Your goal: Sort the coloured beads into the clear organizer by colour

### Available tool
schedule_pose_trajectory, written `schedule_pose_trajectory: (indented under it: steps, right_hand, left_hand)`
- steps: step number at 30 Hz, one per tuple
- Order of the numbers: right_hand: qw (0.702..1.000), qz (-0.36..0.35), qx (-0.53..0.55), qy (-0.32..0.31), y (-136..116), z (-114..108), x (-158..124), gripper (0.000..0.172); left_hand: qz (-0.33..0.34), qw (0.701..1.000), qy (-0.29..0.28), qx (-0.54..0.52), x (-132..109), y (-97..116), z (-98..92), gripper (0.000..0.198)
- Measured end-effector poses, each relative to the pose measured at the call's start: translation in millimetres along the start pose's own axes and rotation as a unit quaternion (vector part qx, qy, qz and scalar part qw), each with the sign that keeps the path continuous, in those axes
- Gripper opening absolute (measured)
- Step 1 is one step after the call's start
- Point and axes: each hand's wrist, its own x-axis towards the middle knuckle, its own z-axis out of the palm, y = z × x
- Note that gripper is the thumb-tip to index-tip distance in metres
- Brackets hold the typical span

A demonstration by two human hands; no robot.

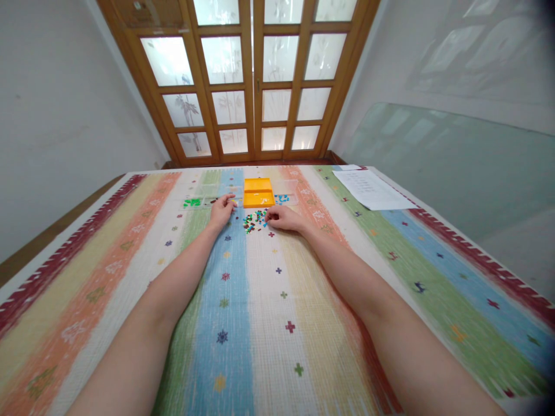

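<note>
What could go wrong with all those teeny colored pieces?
The right hand is at the edge of the loose pile of tiny pieces, so a bump might scatter them.

Stray ones could be hard to spot on the patterned tablecloth.

The left hand is close to the clear container with green pieces in it; a knock might spill those.

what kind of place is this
Probably a room in a home: a striped patterned tablecloth covers the table, wood-framed doors with frosted panes stand beyond it, and plain pale walls flank them.
</note>
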Motion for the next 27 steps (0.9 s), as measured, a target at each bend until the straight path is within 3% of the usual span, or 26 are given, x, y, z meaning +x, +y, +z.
schedule_pose_trajectory:
  steps: [9,16,19,21,24,27]
  right_hand:
    - [0.999,-0.036,-0.028,-0.010,4.6,0.6,1.3,0.015]
    - [1.000,-0.025,0.009,0.013,5.3,4.7,0.4,0.009]
    - [0.995,0.019,0.062,0.071,4.2,6.4,-1.4,0.012]
    - [0.985,0.045,0.087,0.142,3.1,5.8,-1.8,0.014]
    - [0.958,0.071,0.088,0.265,2.2,1.4,-0.9,0.014]
    - [0.932,0.102,0.084,0.338,5.2,-5.8,0.4,0.015]
  left_hand:
    - [0.058,0.989,-0.045,0.125,-3.2,-1.2,1.2,0.039]
    - [0.099,0.943,-0.059,0.314,-11.9,10.8,-3.2,0.032]
    - [0.092,0.929,-0.089,0.348,-10.1,12.9,-9.2,0.030]
    - [0.099,0.924,-0.135,0.344,-7.6,13.3,-15.0,0.029]
    - [0.111,0.925,-0.190,0.309,-4.1,13.3,-24.5,0.028]
    - [0.121,0.934,-0.215,0.260,-2.6,14.0,-31.4,0.023]
